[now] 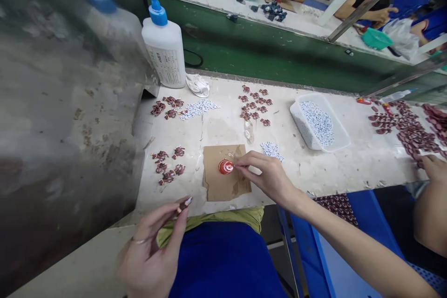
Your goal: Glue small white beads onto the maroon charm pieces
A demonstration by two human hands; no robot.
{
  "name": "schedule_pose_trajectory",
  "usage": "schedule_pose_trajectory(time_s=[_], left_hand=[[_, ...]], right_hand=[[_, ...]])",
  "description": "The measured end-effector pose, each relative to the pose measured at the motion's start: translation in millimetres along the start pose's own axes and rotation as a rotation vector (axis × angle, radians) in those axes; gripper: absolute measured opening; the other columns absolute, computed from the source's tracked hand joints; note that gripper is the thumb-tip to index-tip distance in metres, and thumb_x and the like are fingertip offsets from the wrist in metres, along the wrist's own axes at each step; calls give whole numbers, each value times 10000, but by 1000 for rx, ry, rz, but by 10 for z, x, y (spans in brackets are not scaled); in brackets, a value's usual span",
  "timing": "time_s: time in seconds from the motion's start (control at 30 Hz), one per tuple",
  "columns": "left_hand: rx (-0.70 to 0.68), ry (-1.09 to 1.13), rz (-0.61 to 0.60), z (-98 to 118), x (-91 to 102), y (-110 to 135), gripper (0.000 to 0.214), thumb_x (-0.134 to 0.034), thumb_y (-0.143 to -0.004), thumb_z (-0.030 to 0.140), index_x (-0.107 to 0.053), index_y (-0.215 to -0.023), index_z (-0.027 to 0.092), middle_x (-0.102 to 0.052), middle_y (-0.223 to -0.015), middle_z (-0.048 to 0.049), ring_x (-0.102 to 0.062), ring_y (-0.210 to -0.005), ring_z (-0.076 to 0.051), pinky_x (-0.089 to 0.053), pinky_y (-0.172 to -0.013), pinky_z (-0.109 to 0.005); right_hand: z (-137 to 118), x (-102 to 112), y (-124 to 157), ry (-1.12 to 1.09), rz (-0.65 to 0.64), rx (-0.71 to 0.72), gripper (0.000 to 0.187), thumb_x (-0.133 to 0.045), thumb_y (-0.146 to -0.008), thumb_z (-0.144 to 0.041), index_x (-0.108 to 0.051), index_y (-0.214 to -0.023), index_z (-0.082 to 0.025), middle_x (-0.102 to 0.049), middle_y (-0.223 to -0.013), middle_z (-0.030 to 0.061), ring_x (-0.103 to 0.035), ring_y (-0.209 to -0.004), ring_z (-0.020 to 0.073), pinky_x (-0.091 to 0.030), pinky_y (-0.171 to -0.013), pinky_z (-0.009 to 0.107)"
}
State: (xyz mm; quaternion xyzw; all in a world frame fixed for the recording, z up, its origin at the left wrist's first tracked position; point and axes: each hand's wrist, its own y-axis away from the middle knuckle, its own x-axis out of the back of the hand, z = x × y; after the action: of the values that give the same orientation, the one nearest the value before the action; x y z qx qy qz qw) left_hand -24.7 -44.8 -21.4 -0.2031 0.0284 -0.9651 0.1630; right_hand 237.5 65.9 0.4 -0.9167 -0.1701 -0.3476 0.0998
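Observation:
My left hand [153, 247] pinches a small brown figurine piece [183, 206] with a pale tip, held low at the table's front edge. My right hand [267, 174] reaches over a piece of brown cardboard [220, 191]. Its thumb and fingertips are pressed together at the rim of a small red cap [225, 166] with whitish stuff in it. Whatever sits between those fingertips is too small to make out. Just beyond that hand lies a small pile of white-and-dark bits [271, 150]. Several brown figurine pieces [169, 167] lie left of the cardboard.
A white glue bottle [165, 53] with a blue nozzle stands at the back left beside a crumpled white wad [198, 85]. A clear plastic tub [340, 142] of white bits is on the right. Another person's hand [435, 167] touches brown pieces [415, 132] at far right.

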Motion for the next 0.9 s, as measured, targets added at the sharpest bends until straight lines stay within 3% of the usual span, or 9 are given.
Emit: schedule_pose_trajectory(time_s=[0.13, 0.2, 0.3, 0.57, 0.7, 0.8, 0.9], left_hand=[[48, -10, -46, -14, -144, -102, 327, -761, -875, 273, -624, -1169, 230, -772, -989, 14, -765, -913, -104, -603, -880, -135], [-43, -85, -58, -15, -144, -145, 327, -738, -891, 243, -647, -1205, 259, -756, -959, 36, -740, -853, -63, -576, -870, -120], [-151, -115, -128, -11, -116, -194, 209, -677, -925, 184, -714, -1102, 290, -749, -998, 55, -708, -865, -34, -545, -891, -106], [47, 61, -160, 11, -121, -235, 85, -722, -896, 256, -745, -976, 269, -751, -852, 66, -709, -733, -33, -577, -777, -54], [90, 182, -240, 72, -152, -245, 310, -755, -879, 281, -702, -1184, 295, -783, -1002, 46, -770, -910, -93, -613, -899, -112], [-18, 180, -248, 107, -173, -246, 355, -685, -926, 181, -681, -1253, 319, -784, -1065, 66, -768, -956, -90, -603, -920, -98], [-186, 76, -157, 134, -191, -264, 349, -695, -899, 87, -717, -1176, 298, -784, -1011, 75, -762, -885, -52, -603, -896, -81]], right_hand=[[-22, 1, -16, 32, -23, 43, 169, -583, -1024, -174, -741, -1047, -229, -762, -1019, 54, -726, -899, 194, -572, -766, 339], [-21, -2, -15, 45, -28, 57, 176, -575, -1027, -170, -739, -1056, -227, -762, -1028, 58, -729, -917, 200, -576, -779, 345], [-4, -12, -9, 61, -37, 75, 181, -572, -1027, -162, -736, -1068, -225, -762, -1041, 62, -728, -931, 205, -579, -786, 351], [10, -18, 10, 74, -10, 78, 173, -574, -1022, -158, -731, -1044, -228, -759, -1005, 56, -724, -903, 202, -583, -759, 345], [-14, -11, 24, 12, 34, 56, 166, -596, -1004, -141, -731, -1028, -234, -760, -988, 47, -727, -901, 195, -588, -761, 342], [-34, -6, 48, -53, 82, 24, 164, -624, -985, -127, -737, -1014, -242, -770, -1003, 41, -732, -915, 192, -590, -771, 346], [-54, 7, 77, -119, 118, -16, 152, -656, -969, -137, -751, -998, -252, -781, -992, 30, -733, -911, 190, -587, -777, 354]])
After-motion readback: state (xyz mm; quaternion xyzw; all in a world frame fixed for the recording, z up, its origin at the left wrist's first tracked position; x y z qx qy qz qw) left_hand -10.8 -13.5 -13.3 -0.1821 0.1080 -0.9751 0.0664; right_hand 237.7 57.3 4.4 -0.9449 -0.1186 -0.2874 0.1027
